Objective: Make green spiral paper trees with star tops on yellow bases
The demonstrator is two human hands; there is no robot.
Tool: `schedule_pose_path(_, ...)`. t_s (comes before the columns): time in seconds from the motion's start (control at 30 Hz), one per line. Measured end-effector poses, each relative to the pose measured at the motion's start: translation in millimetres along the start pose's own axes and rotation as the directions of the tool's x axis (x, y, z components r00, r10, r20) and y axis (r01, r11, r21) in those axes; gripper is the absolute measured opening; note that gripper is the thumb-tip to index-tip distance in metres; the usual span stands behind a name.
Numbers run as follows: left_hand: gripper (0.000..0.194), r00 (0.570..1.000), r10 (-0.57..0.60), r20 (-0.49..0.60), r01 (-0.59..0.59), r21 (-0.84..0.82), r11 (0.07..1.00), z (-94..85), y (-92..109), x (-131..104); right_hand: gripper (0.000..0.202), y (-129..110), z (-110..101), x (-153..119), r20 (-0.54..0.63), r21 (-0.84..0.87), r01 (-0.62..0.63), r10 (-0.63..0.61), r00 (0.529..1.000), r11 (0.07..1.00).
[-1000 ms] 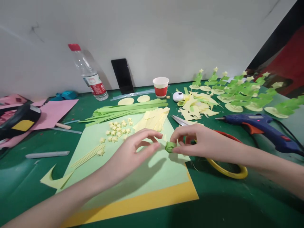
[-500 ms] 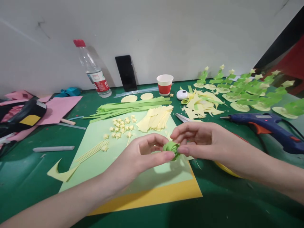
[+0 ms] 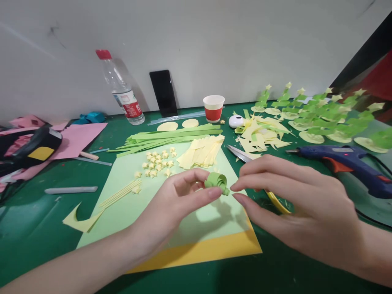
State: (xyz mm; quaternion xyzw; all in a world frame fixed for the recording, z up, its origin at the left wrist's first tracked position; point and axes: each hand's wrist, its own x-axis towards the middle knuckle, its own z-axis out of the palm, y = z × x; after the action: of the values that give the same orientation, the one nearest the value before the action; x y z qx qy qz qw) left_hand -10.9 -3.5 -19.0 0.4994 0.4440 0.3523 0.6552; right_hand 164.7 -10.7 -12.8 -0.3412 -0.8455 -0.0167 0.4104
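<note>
A green paper strip coiled into a loose spiral (image 3: 216, 179) is pinched between the thumb and fingers of my left hand (image 3: 180, 200). Its inner end pokes out to the right. Just beside that end is my right hand (image 3: 306, 208), thumb and fingertips a little apart, with nothing visible between them. Below lies a pale green sheet (image 3: 190, 216) over a yellow one (image 3: 196, 253). Small folded paper stars (image 3: 157, 163) and thin yellow paper sticks (image 3: 119, 196) rest on it. Scissors (image 3: 239, 154) with yellow handles lie partly behind my right hand.
Green paper strips (image 3: 171, 136), yellow paper pieces (image 3: 202, 151) and a paper cup (image 3: 213, 109) stand farther back. A glue gun (image 3: 337, 157) and several star-topped paper plants (image 3: 330, 118) occupy the right. A bottle (image 3: 128, 106) and phone (image 3: 163, 93) lean against the wall.
My right hand has let go of the coil, drawn slightly right and turned, with its fingers parting. The green coil has tilted and loosened in my left hand.
</note>
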Motion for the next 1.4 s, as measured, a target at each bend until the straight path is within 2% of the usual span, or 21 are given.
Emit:
schedule_pose_path(0.2,0.013,0.999,0.027,0.019,-0.028,0.026,0.999,0.6,0,-3,0.017,-4,1,-6,-0.047,-0.085,0.031,-0.035,0.998,0.996)
schedule_pose_path(0.37,0.013,0.999,0.041,0.012,-0.042,0.028,0.999,3.0,2,-5,0.018,-6,0,-6,-0.063,-0.155,0.010,-0.020,0.998,0.988)
schedule_pose_path(0.57,0.010,0.997,0.067,0.050,-0.065,-0.033,0.997,3.0,2,-5,0.020,-5,-3,0,0.070,-0.151,-0.035,0.046,0.996,0.988)
schedule_pose_path(0.73,0.010,0.987,0.152,-0.049,-0.154,-0.050,0.987,0.5,2,-4,0.015,-2,-8,7,0.042,-0.075,-0.142,0.146,0.988,0.987)
schedule_pose_path(0.87,0.015,0.949,0.268,-0.163,-0.287,-0.106,0.952,-1.0,3,-2,0.014,2,-11,10,0.020,-0.016,-0.229,0.229,0.973,0.973)
schedule_pose_path(0.93,0.014,0.941,0.276,-0.195,-0.306,-0.146,0.941,-1.7,4,0,0.015,3,-11,10,0.049,0.028,-0.243,0.241,0.969,0.970)
schedule_pose_path(1.0,0.019,0.970,0.216,-0.107,-0.233,-0.178,0.956,-1.9,4,2,0.014,4,-9,10,0.103,0.072,-0.228,0.220,0.970,0.971)
schedule_pose_path(1.07,0.027,0.989,0.105,0.101,-0.086,-0.177,0.980,-1.4,3,3,0.015,4,-6,8,0.155,0.105,-0.176,0.159,0.975,0.979)
schedule_pose_path(1.13,0.034,0.961,0.006,0.276,0.032,-0.131,0.991,-0.4,1,2,0.016,4,-3,5,0.200,0.117,-0.111,0.086,0.976,0.987)
schedule_pose_path(1.17,0.035,0.949,-0.028,0.315,0.060,-0.093,0.994,0.2,0,1,0.017,4,-1,3,0.220,0.118,-0.084,0.056,0.974,0.989)
schedule_pose_path(1.23,0.030,0.947,-0.060,0.315,0.071,-0.025,0.997,1.2,-2,-1,0.018,4,1,0,0.260,0.111,-0.057,0.027,0.965,0.992)
schedule_pose_path(1.3,0.018,0.960,-0.067,0.271,0.071,-0.005,0.997,1.7,-1,-3,0.018,4,1,-1,0.262,0.105,-0.059,0.030,0.965,0.993)
schedule_pose_path(1.4,0.006,0.985,-0.021,0.169,0.024,-0.017,1.000,0.8,0,-3,0.015,4,1,1,0.229,0.142,-0.136,0.101,0.968,0.980)
